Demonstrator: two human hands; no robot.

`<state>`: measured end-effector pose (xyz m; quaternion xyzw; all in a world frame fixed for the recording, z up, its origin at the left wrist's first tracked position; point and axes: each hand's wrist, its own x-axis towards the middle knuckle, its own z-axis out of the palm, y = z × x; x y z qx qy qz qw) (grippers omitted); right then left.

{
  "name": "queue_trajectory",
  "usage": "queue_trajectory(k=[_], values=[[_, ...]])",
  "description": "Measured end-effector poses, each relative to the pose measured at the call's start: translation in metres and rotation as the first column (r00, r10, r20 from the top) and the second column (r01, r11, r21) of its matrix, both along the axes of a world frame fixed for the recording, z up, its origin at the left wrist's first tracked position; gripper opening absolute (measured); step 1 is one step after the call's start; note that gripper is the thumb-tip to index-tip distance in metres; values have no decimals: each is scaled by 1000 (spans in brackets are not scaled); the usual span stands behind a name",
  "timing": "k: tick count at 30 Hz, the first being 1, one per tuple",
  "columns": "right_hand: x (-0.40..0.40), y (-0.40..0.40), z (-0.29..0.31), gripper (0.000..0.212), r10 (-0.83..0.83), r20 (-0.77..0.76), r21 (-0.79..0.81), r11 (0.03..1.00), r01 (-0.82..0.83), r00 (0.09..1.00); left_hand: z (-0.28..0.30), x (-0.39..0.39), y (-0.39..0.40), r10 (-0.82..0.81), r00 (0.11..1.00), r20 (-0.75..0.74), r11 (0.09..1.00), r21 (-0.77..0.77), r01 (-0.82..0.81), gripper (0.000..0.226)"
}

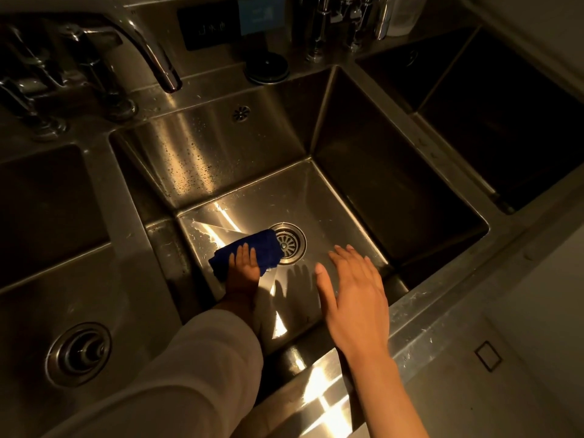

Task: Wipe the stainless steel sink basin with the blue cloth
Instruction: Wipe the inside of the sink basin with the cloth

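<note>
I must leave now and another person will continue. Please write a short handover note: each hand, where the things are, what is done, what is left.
Left hand: flat, pressing the blue cloth on the basin floor, just left of the drain; no closed grip.
Right hand: open, empty, held over the floor's near right part.
Done: cannot tell how much is wiped; droplets show on the back wall.
Left: probably the walls, corners and the rest of the floor.

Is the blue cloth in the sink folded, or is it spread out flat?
Folded. The blue cloth is a thick compact pad under the left hand, beside the drain.
</note>
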<state>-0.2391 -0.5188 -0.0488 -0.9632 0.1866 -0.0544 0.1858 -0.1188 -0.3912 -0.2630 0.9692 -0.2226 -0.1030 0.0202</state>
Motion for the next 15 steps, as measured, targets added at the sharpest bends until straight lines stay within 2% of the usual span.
queue_trajectory(k=[2, 5, 8, 15], values=[[0, 0, 0, 46, -4, 0, 0, 1000, 4, 1000, -4, 1, 0, 27, 999, -33, 1000, -2, -27, 62], [1, 0, 1, 46, -8, -2, 5, 1000, 8, 1000, 4, 4, -2, 97, 988, -121, 979, 188, -73, 61], [0, 0, 1, 47, -2, -5, 9, 1000, 2, 1000, -12, 9, -1, 148, 963, -225, 968, 232, -95, 53], [0, -1, 2, 53, 17, -25, 12, 1000, -16, 1000, -19, 35, -5, 148, 958, -246, 937, 345, -56, 58]])
